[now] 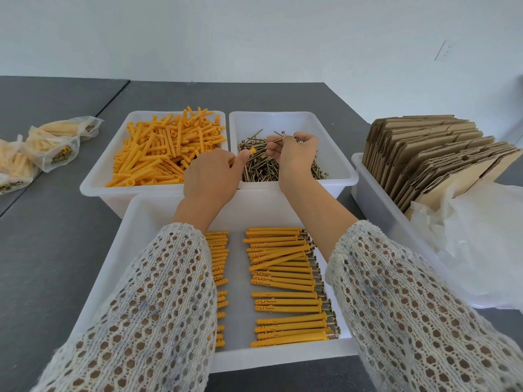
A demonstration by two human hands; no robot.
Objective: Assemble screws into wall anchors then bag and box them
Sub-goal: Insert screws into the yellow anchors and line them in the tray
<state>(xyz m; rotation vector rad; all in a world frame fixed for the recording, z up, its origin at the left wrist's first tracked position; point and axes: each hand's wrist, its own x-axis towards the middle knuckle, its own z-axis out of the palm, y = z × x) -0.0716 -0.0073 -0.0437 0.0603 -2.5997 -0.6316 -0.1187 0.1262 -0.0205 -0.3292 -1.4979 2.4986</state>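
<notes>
Above the screw bin (pixel 334 176), left grip (pixel 210 179) pinches an anchor (pixel 252 151); right grip (pixel 293 157) pinches a screw (pixel 278 140).

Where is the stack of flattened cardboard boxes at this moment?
In the head view, the flattened cardboard boxes stand on edge in a white bin at the table's right side, right of the screw bin and behind clear plastic bags.

Loose orange anchors (pixel 167 149) heaped in white bin at back left. Brass-coloured screws (pixel 261 168) piled in white bin to its right. One anchor (pixel 251 151), open end up, and one screw (pixel 278 140), roughly level, are lifted above the screw pile, tips near but apart. Assembled anchor+screw sets (pixel 285 284) lie in neat rows, heads to the right, in front white tray. Filled clear bags (pixel 53 148) on tabletop at far left. Flat cardboard boxes (pixel 430 157) stand on edge in right bin.
</notes>
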